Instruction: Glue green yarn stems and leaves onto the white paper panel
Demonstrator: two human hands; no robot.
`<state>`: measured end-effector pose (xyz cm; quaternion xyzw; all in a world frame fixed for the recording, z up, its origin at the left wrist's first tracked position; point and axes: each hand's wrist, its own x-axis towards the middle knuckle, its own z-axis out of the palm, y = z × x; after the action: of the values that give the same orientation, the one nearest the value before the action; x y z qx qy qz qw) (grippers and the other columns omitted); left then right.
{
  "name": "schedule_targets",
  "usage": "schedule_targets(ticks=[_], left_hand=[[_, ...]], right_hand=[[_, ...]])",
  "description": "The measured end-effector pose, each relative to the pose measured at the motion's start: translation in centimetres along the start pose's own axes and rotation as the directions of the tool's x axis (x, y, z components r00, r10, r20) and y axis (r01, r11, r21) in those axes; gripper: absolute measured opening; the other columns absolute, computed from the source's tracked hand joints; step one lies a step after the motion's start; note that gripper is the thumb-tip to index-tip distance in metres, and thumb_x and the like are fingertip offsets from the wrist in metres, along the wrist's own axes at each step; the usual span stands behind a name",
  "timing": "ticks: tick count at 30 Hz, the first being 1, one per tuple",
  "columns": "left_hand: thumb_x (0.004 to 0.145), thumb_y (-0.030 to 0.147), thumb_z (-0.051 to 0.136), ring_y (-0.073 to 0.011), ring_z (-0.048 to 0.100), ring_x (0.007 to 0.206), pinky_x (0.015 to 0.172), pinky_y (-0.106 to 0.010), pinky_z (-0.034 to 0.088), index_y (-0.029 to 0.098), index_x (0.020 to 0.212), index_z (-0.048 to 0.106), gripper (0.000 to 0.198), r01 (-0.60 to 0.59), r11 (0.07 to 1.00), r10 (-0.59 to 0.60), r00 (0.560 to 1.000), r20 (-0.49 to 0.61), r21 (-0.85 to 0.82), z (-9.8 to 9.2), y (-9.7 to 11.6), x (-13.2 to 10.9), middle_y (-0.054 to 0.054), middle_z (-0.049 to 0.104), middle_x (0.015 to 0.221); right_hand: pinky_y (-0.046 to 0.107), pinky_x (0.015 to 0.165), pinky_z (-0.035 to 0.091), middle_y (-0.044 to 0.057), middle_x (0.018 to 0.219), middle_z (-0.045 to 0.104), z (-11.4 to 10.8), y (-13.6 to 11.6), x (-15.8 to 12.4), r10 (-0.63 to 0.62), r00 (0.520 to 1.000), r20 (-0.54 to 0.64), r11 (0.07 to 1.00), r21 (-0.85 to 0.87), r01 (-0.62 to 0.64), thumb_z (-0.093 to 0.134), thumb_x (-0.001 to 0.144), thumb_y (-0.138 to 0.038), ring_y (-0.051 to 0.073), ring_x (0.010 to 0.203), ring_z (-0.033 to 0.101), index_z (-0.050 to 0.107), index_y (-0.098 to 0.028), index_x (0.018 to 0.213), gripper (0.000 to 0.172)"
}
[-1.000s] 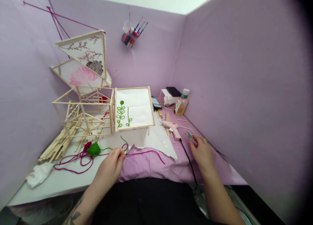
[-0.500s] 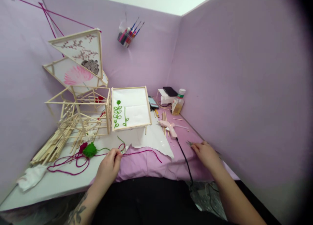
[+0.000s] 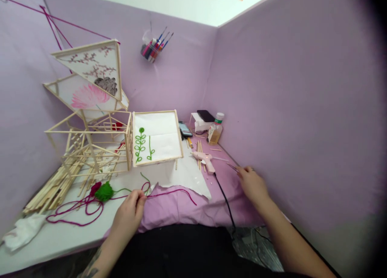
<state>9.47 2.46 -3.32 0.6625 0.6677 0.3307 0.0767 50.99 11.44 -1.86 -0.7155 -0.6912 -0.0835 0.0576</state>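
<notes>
My left hand (image 3: 129, 211) pinches a strand of magenta yarn (image 3: 169, 192) near the table's front edge; the yarn loops away to the left past a green yarn ball (image 3: 104, 191). My right hand (image 3: 251, 183) rests at the right side of the table, fingers closed on a small metal tool, perhaps snips (image 3: 232, 167), whose tip sticks out to the left. Between the hands lie a white paper sheet (image 3: 184, 176) and a pink glue gun (image 3: 204, 159) with a black cord (image 3: 223, 197).
A wooden frame with white paper and green yarn stems (image 3: 155, 137) stands behind the paper. Left of it are stick frameworks (image 3: 90, 145), painted panels (image 3: 90, 80) and a stick pile (image 3: 48, 187). A glue bottle (image 3: 215, 129) and a pen cup (image 3: 149, 47) sit by the purple walls.
The view has swung slightly right and up. My right hand moved from beside the glue gun toward the right wall and lifted the small metal tool. My left hand keeps its pinch on the yarn.
</notes>
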Motion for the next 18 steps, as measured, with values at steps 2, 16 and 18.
schedule_targets(ticks=[2,16,18], left_hand=[[0.086,0.040,0.038,-0.0212,0.064,0.069,0.062,-0.030,0.047,0.023,0.081,0.050,0.022,-0.004,1.000,0.004,1.000,0.000,0.005,0.1,-0.1,0.0,-0.004,0.064,0.073],[0.087,0.040,0.037,-0.0213,0.063,0.069,0.063,-0.030,0.047,0.023,0.082,0.050,0.022,-0.029,0.998,0.029,1.000,0.010,0.064,0.3,0.0,-0.1,-0.004,0.064,0.074],[0.087,0.041,0.037,-0.0210,0.063,0.068,0.061,-0.030,0.047,0.024,0.082,0.050,0.022,-0.035,0.998,0.036,0.999,-0.005,0.061,0.4,-0.1,-0.1,-0.003,0.064,0.073]], right_hand=[[0.030,0.065,0.046,0.016,0.109,0.061,0.3,-0.6,-0.1,-0.054,0.996,0.076,0.995,-0.076,0.060,0.033,0.091,-0.013,0.018,0.071,0.064,0.060,-0.020,0.122,0.042],[0.032,0.073,0.046,0.014,0.100,0.068,-0.5,4.3,-5.3,-0.058,0.983,0.175,0.998,-0.020,0.063,0.039,0.083,-0.006,0.023,0.081,0.066,0.069,-0.019,0.107,0.040],[0.030,0.070,0.045,0.010,0.089,0.071,-0.3,4.3,-4.8,0.007,0.988,0.152,0.993,0.118,-0.025,0.040,0.087,-0.016,0.022,0.079,0.066,0.070,-0.019,0.099,0.032]])
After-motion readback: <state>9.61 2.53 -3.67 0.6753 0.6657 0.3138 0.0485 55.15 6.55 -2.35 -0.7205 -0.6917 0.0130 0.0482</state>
